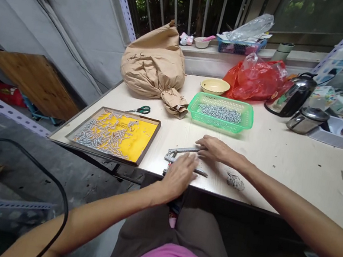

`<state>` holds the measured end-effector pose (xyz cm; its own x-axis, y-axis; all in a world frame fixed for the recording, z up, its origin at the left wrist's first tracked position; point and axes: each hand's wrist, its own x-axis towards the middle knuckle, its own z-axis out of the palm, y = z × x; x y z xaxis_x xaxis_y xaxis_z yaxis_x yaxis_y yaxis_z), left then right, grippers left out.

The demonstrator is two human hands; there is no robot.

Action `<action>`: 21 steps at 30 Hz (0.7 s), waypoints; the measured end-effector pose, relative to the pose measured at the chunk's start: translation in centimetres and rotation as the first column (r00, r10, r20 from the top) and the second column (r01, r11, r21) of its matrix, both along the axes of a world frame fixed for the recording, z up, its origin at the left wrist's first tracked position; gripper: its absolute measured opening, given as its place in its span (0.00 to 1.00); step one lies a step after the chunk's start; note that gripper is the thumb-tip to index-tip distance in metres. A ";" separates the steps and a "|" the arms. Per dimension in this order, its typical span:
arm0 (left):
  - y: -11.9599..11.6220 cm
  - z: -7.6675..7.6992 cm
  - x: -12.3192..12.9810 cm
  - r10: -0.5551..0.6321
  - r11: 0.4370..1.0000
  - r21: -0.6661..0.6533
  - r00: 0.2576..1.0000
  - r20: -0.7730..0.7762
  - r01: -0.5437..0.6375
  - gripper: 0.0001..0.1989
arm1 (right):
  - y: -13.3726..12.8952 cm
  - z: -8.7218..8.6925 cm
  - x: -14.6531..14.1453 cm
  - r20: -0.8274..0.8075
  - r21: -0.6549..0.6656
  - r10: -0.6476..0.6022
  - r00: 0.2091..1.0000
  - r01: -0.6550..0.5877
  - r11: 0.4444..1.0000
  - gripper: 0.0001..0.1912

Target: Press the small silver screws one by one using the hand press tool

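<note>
A grey metal hand tool with two long plier-like handles [184, 150] lies at the table's front edge, its jointed end to the left. My right hand [216, 149] curls its fingers over the far handle's right end. Above the near handle is my left hand [180, 171], its fingers drawn together and slightly blurred; whatever they pinch is hidden or too small to make out. To the left, a shallow tray [150, 142] with a yellow bottom holds many small silver metal pins [101, 132]. More such pieces [220, 112] lie in a green plastic basket [241, 125] beyond my hands.
Green-handled scissors [143, 110] lie behind the tray. At the back stand a brown paper sack [156, 62], a cream bowl [214, 86] and a red plastic bag [258, 79]. A black-and-silver kettle [292, 94] and a steel pot [307, 119] are at right. A black cable [61, 198] hangs at left.
</note>
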<state>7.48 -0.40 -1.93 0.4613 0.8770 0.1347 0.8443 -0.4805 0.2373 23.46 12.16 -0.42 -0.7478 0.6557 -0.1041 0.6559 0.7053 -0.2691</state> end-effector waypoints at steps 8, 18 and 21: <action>-1.6 -1.0 1.3 -0.077 0.997 -0.015 0.983 0.166 0.080 0.17 | -0.5 0.1 -2.2 0.054 0.199 -0.123 0.991 0.110 0.974 0.11; -5.8 -1.5 -2.0 -0.226 0.971 0.131 0.950 0.214 0.201 0.13 | -6.1 -1.1 -8.8 -0.011 0.162 0.462 0.887 -0.454 0.876 0.07; -5.9 0.5 -6.6 -0.060 0.971 0.239 0.965 0.254 -0.002 0.11 | -5.8 -2.4 -9.2 -0.106 0.124 0.459 0.882 -0.446 0.886 0.05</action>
<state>0.86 -6.31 -1.42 0.4083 0.7926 0.4528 0.7542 -0.5724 0.3218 14.22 6.37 -2.86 -0.9679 0.2448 0.0576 0.2237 0.9428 -0.2473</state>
